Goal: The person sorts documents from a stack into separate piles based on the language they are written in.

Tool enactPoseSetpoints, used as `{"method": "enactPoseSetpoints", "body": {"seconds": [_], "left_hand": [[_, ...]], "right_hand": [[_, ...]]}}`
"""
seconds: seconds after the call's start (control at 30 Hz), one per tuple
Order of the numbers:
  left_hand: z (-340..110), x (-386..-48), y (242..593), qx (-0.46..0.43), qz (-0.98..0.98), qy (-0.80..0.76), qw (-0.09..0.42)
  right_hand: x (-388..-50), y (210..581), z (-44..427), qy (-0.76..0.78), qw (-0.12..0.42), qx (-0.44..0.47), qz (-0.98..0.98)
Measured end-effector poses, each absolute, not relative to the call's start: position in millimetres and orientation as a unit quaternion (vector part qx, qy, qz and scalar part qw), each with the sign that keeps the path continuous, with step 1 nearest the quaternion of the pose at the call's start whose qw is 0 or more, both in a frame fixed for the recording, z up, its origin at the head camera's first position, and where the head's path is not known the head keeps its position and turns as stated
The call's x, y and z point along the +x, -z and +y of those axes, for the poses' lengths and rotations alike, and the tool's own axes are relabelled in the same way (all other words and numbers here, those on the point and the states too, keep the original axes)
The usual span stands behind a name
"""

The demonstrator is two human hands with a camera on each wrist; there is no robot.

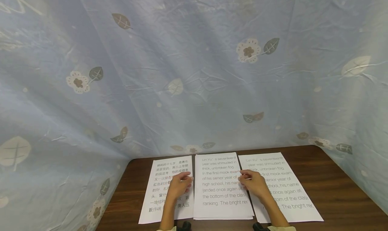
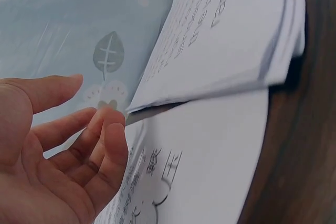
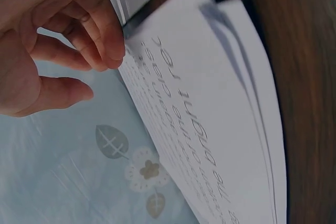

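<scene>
Three paper piles lie side by side: a left one with Chinese text (image 1: 151, 199), a middle stack with English text (image 1: 222, 209), and a right one with English text (image 1: 291, 190). My left hand (image 1: 179, 187) hovers over the right part of the Chinese sheet, beside the middle stack's left edge, fingers loosely bent, thumb apart. My right hand (image 1: 256, 185) is at the middle stack's right edge, its fingers relaxed and bent. Both wrist views show the middle stack (image 2: 226, 51) (image 3: 210, 103) as several layered sheets, with nothing held by the left hand (image 2: 68, 145) or right hand (image 3: 63, 40).
The sheets lie on a dark brown wooden table (image 1: 342, 190). Behind it and along the sides hangs a pale blue cloth (image 1: 194, 72) with leaf and flower prints. A black band (image 1: 184, 226) shows at the left wrist, another (image 1: 260, 227) at the right.
</scene>
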State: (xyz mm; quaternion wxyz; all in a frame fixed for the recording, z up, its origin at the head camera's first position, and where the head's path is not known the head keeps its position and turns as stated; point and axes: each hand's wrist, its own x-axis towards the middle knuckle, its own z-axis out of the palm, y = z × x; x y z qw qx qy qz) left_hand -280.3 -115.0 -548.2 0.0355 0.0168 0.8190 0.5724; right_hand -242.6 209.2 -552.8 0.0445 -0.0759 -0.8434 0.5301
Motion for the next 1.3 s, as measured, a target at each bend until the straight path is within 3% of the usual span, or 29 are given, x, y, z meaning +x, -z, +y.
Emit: {"method": "enactPoseSetpoints", "body": {"seconds": [0.53,1.3], "left_hand": [[-104.4,-282.9,552.3,0.012,0.827,-0.56,0.042],[-99.3,-281.3,557.5,0.065,0.892,-0.447,0.027]], "right_hand": [[-243.3,549.1,225.7,-0.481,0.016,-0.067,-0.874],[-249.6,555.7,218.1,-0.407,0.022,-0.049,-0.912]]}}
